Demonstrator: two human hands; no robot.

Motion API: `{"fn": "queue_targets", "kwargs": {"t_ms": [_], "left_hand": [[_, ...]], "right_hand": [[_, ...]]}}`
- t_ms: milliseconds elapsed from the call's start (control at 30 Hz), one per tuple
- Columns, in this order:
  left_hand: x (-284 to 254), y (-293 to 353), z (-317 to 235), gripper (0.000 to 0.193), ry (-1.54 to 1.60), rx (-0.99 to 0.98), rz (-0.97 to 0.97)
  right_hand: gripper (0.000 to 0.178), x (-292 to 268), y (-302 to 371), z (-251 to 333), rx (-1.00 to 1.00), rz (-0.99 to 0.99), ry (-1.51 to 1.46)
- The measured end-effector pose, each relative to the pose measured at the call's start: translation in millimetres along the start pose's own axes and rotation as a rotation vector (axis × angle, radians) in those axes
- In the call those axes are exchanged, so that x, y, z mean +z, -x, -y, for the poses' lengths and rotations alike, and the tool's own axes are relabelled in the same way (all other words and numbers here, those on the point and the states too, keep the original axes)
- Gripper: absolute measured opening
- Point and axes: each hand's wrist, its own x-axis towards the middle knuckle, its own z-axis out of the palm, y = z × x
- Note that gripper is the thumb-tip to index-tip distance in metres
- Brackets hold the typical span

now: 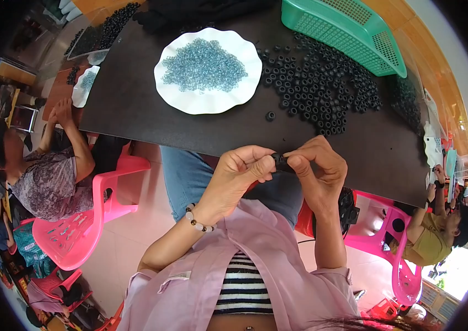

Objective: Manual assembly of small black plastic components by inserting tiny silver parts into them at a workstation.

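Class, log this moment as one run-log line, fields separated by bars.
left hand + right hand: pinch small black ring | white plate: blue beads | table: black rings

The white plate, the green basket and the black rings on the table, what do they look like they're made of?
The white plate looks like thin foam or plastic: matte, with a wavy fluted rim. The green basket looks like moulded plastic, glossy with a perforated grid. The black rings look like dull rubber or plastic; which one is unclear.

Black rings (322, 83); white plate (187, 98); teal basket (350, 30)
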Motion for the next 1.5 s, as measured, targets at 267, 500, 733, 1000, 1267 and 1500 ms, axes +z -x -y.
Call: {"fn": "queue_targets", "kwargs": {"t_ms": [267, 500, 733, 1000, 1267, 1500], "left_hand": [[-0.8, -0.5, 1.6, 0.024, -0.021, 0.024, -0.017], [-1.1, -0.1, 1.9, 0.024, -0.06, 0.05, -0.024], [-0.3, 1.3, 1.6, 0.023, -0.112, 0.083, -0.043], [1.9, 1.0, -12.4, 0.022, -0.177, 0.068, 0.052], [10.4, 5.8, -16.6, 0.021, -0.154, 0.037, 0.051], [11.4, 10.9, -19.1, 0.02, -0.169, 0.035, 0.043]], "right_hand": [[0.008, 0.0, -0.7, 1.3, -0.002, 0.012, 0.08], [0.006, -0.4, -0.8, 4.3, 0.001, 0.016, 0.107], [0.012, 1.9, 1.4, 3.4, -0.006, 0.069, 0.111], [0.038, 5.4, -1.2, -5.7, 0.206, 0.21, -0.47], [0.05, 7.6, -0.8, -28.1, 0.002, 0.277, -0.507], [0.046, 13.0, 7.4, -15.7, 0.071, 0.235, -0.64]]}}
